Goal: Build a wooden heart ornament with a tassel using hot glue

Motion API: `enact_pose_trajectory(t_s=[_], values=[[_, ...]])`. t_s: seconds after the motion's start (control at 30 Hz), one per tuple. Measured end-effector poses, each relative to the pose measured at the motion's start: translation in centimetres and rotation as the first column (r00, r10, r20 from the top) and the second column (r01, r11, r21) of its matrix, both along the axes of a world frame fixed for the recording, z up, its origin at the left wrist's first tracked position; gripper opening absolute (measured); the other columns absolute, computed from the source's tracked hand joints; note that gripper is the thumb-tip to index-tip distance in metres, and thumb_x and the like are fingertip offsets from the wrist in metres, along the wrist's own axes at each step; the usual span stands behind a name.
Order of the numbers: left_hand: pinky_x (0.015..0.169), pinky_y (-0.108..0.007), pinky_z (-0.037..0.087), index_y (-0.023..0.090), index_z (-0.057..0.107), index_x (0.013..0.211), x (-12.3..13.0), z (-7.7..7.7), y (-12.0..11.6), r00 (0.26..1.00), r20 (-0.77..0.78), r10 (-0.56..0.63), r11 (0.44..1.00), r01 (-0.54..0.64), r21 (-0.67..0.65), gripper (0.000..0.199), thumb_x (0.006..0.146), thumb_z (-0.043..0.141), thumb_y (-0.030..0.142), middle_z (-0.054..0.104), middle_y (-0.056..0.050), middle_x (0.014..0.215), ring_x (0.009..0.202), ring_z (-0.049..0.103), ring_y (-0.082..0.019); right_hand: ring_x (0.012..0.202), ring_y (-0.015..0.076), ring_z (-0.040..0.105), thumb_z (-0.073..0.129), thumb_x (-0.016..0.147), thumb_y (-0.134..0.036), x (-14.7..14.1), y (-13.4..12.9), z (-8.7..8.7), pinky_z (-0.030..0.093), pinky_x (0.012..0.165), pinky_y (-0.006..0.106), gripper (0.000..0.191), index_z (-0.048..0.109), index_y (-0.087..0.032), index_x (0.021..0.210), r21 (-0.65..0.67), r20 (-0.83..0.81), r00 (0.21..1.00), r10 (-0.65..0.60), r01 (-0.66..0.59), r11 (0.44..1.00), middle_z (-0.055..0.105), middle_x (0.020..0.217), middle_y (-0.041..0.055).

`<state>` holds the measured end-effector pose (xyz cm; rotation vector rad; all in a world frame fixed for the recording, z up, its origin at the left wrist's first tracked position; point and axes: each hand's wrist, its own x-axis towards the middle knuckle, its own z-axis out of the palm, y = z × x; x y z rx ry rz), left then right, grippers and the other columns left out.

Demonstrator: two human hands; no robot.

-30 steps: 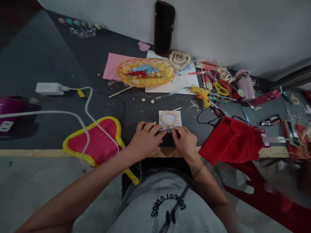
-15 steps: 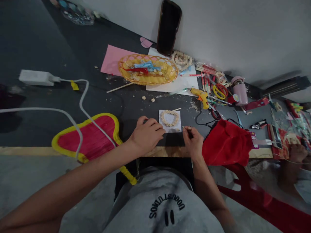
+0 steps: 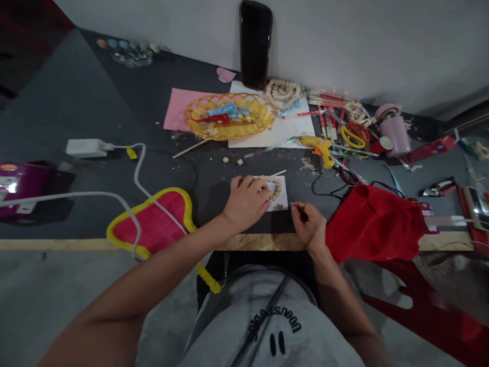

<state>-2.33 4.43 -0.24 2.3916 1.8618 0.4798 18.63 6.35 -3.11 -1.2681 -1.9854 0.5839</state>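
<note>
A ring of small pale pieces lies on a white square card near the table's front edge. Over the left part of the ring reaches my left hand, its fingers bent and close together at the pieces; what they grip, if anything, is hidden. Just right of the card, my right hand is closed in a pinch at the card's lower right corner, on something too small to name. A thin pale stick rests at the card's top edge.
Behind the card are a yellow basket and a yellow glue gun. Red cloth lies to the right. A pink and yellow fan-like item with a white cable across it is at the left. A phone leans on the wall.
My left hand has moved right, from beside the card to over the ring's left part. My right hand stays pinched near the card. The view has shifted, and the person at the right is out of view.
</note>
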Motion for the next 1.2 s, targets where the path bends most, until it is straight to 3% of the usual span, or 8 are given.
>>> enact_pose_trajectory(t_s=[0.2, 0.37, 0.5, 0.63, 0.77, 0.93, 1.07, 1.2], values=[[0.087, -0.044, 0.030, 0.024, 0.071, 0.091, 0.5, 0.3, 0.0, 0.996, 0.086, -0.021, 0.999, 0.018, 0.027, 0.010, 0.090, 0.061, 0.026, 0.069, -0.003, 0.102, 0.097, 0.053, -0.024, 0.075, 0.0166, 0.072, 0.055, 0.092, -0.025, 0.1, 0.1, 0.0, 0.057, 0.069, 0.026, 0.013, 0.067, -0.021, 0.087, 0.048, -0.012, 0.999, 0.035, -0.034, 0.998, 0.075, 0.081, 0.0045], [0.090, -0.045, 0.030, 0.026, 0.072, 0.103, 2.1, 1.4, 3.8, 0.987, 0.149, -0.067, 0.997, 0.071, -0.025, 0.020, 0.097, 0.053, 0.032, 0.069, -0.003, 0.111, 0.104, 0.054, -0.024, 0.070, 0.0148, 0.069, 0.054, 0.091, -0.022, 0.2, 0.1, 0.0, 0.055, 0.064, 0.024, 0.013, 0.065, -0.022, 0.085, 0.041, -0.020, 0.999, 0.046, -0.045, 0.998, 0.073, 0.078, 0.0031], [0.091, -0.043, 0.035, 0.025, 0.069, 0.116, 0.0, 2.3, 5.9, 0.986, 0.166, 0.002, 0.999, 0.004, -0.036, 0.026, 0.096, 0.051, 0.028, 0.067, -0.005, 0.118, 0.108, 0.055, -0.026, 0.071, 0.0154, 0.070, 0.055, 0.092, -0.025, 0.4, 0.1, 0.2, 0.056, 0.065, 0.025, 0.013, 0.066, -0.021, 0.086, 0.022, -0.051, 0.998, 0.035, -0.034, 0.999, 0.074, 0.079, 0.0036], [0.089, -0.042, 0.037, 0.023, 0.072, 0.101, -1.6, 1.9, 4.6, 0.990, 0.129, -0.053, 0.998, 0.059, -0.039, 0.019, 0.094, 0.055, 0.028, 0.068, -0.006, 0.104, 0.102, 0.054, -0.026, 0.073, 0.0156, 0.071, 0.056, 0.092, -0.026, 0.4, 0.2, 0.7, 0.056, 0.067, 0.025, 0.013, 0.067, -0.022, 0.086, -0.011, -0.072, 0.997, 0.024, -0.025, 1.000, 0.075, 0.082, 0.0038], [0.085, -0.043, 0.034, 0.027, 0.072, 0.098, 0.2, 0.4, 2.2, 0.979, 0.067, -0.194, 0.981, 0.195, -0.007, 0.013, 0.089, 0.063, 0.026, 0.068, -0.004, 0.104, 0.101, 0.051, -0.027, 0.074, 0.0153, 0.071, 0.055, 0.092, -0.025, 0.5, 0.3, 0.8, 0.056, 0.068, 0.025, 0.013, 0.067, -0.022, 0.087, -0.028, -0.080, 0.997, 0.024, -0.026, 0.999, 0.074, 0.082, 0.0035], [0.090, -0.046, 0.032, 0.025, 0.071, 0.088, 1.7, -0.5, 1.4, 0.968, 0.008, -0.252, 0.967, 0.251, 0.049, 0.014, 0.093, 0.058, 0.025, 0.069, -0.004, 0.102, 0.100, 0.050, -0.025, 0.075, 0.0158, 0.070, 0.055, 0.092, -0.023, 0.6, 0.2, 0.6, 0.056, 0.069, 0.025, 0.013, 0.066, -0.021, 0.086, -0.051, -0.096, 0.994, 0.058, -0.063, 0.997, 0.074, 0.082, 0.0037], [0.092, -0.043, 0.037, 0.026, 0.072, 0.092, 1.1, 0.0, 1.3, 0.957, 0.225, -0.181, 0.981, 0.191, -0.024, 0.018, 0.096, 0.054, 0.028, 0.073, -0.002, 0.097, 0.096, 0.057, -0.021, 0.076, 0.0155, 0.070, 0.056, 0.091, -0.022, 0.1, -0.1, 1.1, 0.056, 0.070, 0.025, 0.012, 0.067, -0.021, 0.087, -0.081, -0.144, 0.986, 0.078, -0.091, 0.993, 0.073, 0.083, 0.0031], [0.081, -0.030, 0.050, 0.024, 0.073, 0.097, 0.3, 0.5, 0.4, 0.792, 0.604, 0.085, 0.957, 0.103, -0.270, 0.018, 0.091, 0.060, 0.035, 0.076, -0.001, 0.094, 0.089, 0.066, -0.017, 0.075, 0.0151, 0.069, 0.057, 0.092, -0.026, -1.1, -0.3, 1.8, 0.056, 0.070, 0.026, 0.012, 0.068, -0.021, 0.090, -0.125, -0.182, 0.977, 0.110, -0.134, 0.983, 0.073, 0.082, 0.0028]])
